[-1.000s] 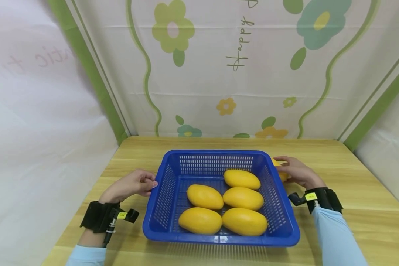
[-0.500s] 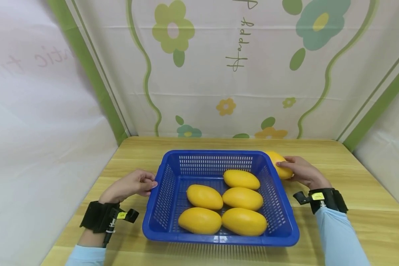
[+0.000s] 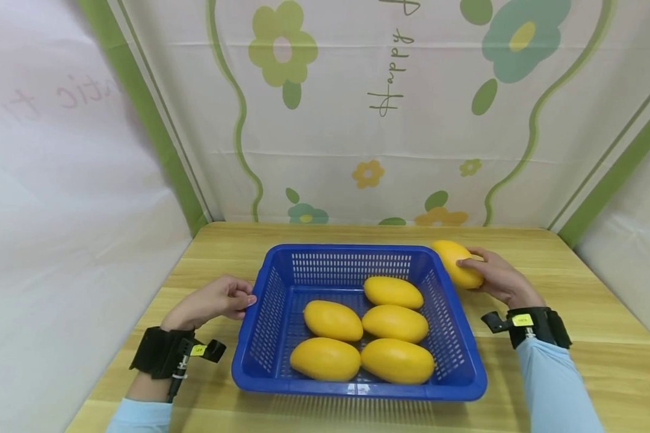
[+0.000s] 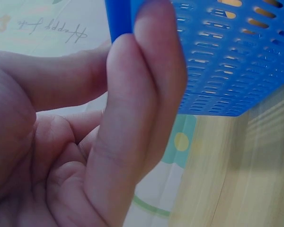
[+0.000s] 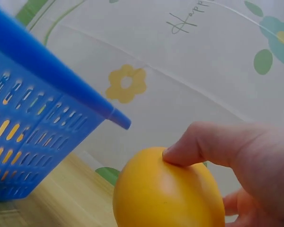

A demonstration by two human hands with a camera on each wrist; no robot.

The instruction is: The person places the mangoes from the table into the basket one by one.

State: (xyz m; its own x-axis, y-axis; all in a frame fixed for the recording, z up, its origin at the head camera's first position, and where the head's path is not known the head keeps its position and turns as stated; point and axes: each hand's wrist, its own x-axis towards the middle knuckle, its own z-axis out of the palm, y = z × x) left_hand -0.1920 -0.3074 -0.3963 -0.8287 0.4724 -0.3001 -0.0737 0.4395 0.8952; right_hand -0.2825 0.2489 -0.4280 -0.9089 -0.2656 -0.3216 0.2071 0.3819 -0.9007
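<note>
A blue plastic basket [image 3: 357,390] with slotted walls stands on the table, and several yellow mangoes [image 3: 394,323] lie inside it, mostly toward its right and front. My left hand [image 3: 216,304] pinches the basket's left rim; in the left wrist view its thumb and bent fingers [image 4: 130,94] close on the blue edge. Outside the basket, at its back right corner, my right hand [image 3: 501,276] grips another mango [image 3: 455,263]. In the right wrist view the thumb presses on top of this mango [image 5: 165,194], with the other fingers partly hidden behind it.
The wooden table [image 3: 585,300] reaches back to a floral cloth [image 3: 325,138]. White cloth walls with green borders rise on the left and right. Each wrist wears a black strap [image 3: 165,353] with a small camera.
The right hand has drawn the mango up from behind the basket's right wall and slightly rightward, so more of it shows. The left hand and the basket stay almost still.
</note>
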